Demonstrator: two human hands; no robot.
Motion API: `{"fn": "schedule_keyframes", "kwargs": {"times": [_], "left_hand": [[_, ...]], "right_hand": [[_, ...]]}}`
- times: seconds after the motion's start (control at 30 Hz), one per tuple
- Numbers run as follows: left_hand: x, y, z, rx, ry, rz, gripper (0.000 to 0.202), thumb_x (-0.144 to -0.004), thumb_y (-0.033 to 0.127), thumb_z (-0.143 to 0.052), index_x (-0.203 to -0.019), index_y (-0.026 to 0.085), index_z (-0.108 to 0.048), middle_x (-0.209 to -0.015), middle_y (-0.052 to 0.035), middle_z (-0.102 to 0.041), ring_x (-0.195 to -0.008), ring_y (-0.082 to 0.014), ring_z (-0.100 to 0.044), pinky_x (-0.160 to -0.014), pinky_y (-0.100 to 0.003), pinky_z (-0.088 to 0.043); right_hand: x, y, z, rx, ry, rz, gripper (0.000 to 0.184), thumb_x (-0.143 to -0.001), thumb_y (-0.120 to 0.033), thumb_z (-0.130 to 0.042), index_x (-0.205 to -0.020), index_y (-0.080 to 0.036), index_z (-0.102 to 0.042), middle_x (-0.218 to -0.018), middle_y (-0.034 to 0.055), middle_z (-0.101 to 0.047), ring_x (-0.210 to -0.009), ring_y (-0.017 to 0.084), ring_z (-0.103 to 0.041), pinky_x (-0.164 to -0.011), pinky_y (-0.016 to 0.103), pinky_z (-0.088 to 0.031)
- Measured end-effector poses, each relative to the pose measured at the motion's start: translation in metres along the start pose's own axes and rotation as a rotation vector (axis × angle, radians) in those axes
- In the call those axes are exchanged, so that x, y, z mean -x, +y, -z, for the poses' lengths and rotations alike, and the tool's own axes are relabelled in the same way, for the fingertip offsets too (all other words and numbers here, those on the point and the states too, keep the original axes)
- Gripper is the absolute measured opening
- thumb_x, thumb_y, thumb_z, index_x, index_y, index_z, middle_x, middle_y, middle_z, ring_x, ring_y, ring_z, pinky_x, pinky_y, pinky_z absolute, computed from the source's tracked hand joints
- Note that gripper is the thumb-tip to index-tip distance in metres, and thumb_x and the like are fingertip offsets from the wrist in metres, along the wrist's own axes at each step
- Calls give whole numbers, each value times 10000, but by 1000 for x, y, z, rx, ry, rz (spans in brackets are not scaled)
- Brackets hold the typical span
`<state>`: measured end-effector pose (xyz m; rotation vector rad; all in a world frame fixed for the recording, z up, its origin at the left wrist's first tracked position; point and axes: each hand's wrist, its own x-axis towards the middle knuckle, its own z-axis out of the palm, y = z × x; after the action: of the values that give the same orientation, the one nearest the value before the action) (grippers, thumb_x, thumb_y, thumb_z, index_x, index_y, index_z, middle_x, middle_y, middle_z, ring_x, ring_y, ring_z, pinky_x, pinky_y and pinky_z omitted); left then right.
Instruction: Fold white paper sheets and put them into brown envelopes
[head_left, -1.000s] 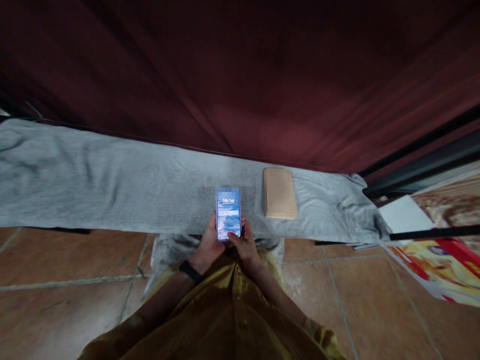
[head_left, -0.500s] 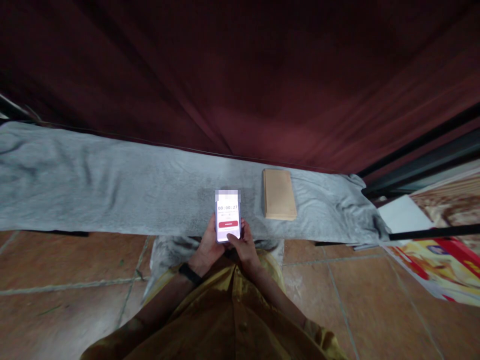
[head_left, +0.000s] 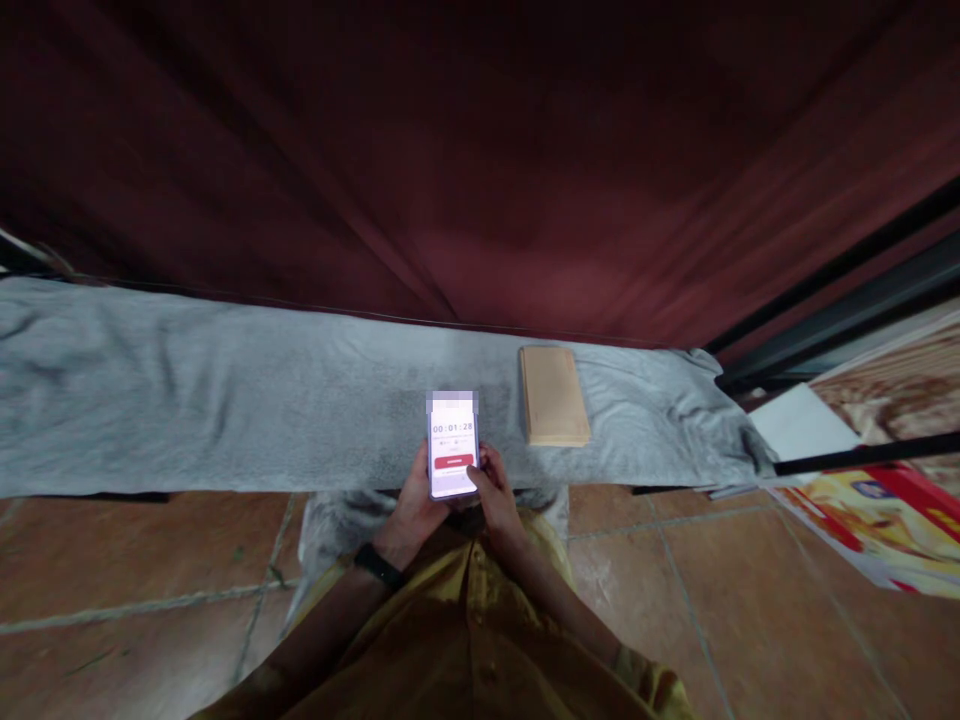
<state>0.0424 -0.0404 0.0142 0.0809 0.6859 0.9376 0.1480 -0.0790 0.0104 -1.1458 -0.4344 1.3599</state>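
A smartphone (head_left: pixel 453 440) with a lit white screen, a timer readout and a red button is upright in front of me. My left hand (head_left: pixel 411 505) wraps its left edge from below, and a black band sits on that wrist. My right hand (head_left: pixel 496 495) grips the right edge, with its thumb resting on the lower part of the screen. Both hands hover at the near edge of a long bench covered by a grey cloth (head_left: pixel 225 400). A stack of tan envelopes (head_left: pixel 553 396) lies flat on the cloth, just right of the phone.
A dark red curtain (head_left: pixel 480 160) hangs behind the bench. The floor is terracotta tile (head_left: pixel 135 560). At the right stand dark metal bars (head_left: pixel 832 310), white paper (head_left: pixel 801 425) and a bright red and yellow printed sheet (head_left: pixel 877 520).
The phone screen went from a blue wallpaper to a white timer page, and the readout has advanced. The view has tilted slightly; my hands still hold the phone in the same place.
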Motion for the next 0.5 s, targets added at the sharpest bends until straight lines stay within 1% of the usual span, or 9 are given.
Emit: {"fn": "schedule_keyframes", "kwargs": {"times": [0.1, 0.2, 0.27, 0.37, 0.43, 0.5], "left_hand": [[-6, 6, 4, 5, -7, -10, 429, -985, 456, -464, -1136, 135, -706, -947, -87, -789, -787, -229, -747, -734, -356, -611], [-14, 22, 3, -20, -25, -33, 392, -981, 421, -487, -1147, 137, -698, -941, -82, -791, -775, -223, -747, -737, -347, -605], [-20, 37, -1, -41, -37, -37, 377, -982, 409, -495, -1155, 139, -692, -961, -81, -792, -796, -221, -748, -757, -346, -602], [-29, 58, -8, -57, -57, -32, 388, -999, 420, -471, -1177, 148, -683, -989, -70, -791, -825, -223, -746, -768, -352, -597], [-36, 67, -9, -66, -59, -35, 407, -1013, 436, -439, -1170, 151, -685, -987, -61, -791, -814, -222, -743, -743, -345, -594], [-41, 71, -8, -78, -54, -38, 429, -1026, 446, -406, -1146, 149, -692, -969, -52, -792, -790, -219, -740, -711, -333, -590]], "right_hand": [[-7, 0, -2, 17, -37, 28, 447, -697, -369, -781, -1116, -257, -676, -1058, 11, -746, -976, 244, -687, -885, 373, -565], [-21, -5, -9, 76, -45, 104, 401, -701, -377, -776, -1076, -259, -694, -1046, 7, -733, -998, 229, -667, -905, 359, -544], [-34, -10, -17, 99, -40, 155, 381, -707, -393, -771, -1057, -258, -699, -1040, 8, -727, -1005, 218, -653, -918, 350, -528], [-51, -15, -30, 99, -52, 193, 381, -732, -417, -745, -1071, -247, -700, -1053, 8, -720, -991, 200, -637, -935, 340, -505], [-59, -16, -39, 88, -51, 204, 383, -731, -425, -735, -1063, -238, -700, -1047, 6, -717, -979, 194, -631, -937, 332, -497], [-65, -12, -46, 70, -42, 208, 380, -722, -424, -727, -1048, -230, -699, -1024, 2, -715, -964, 191, -629, -933, 325, -495]]}}
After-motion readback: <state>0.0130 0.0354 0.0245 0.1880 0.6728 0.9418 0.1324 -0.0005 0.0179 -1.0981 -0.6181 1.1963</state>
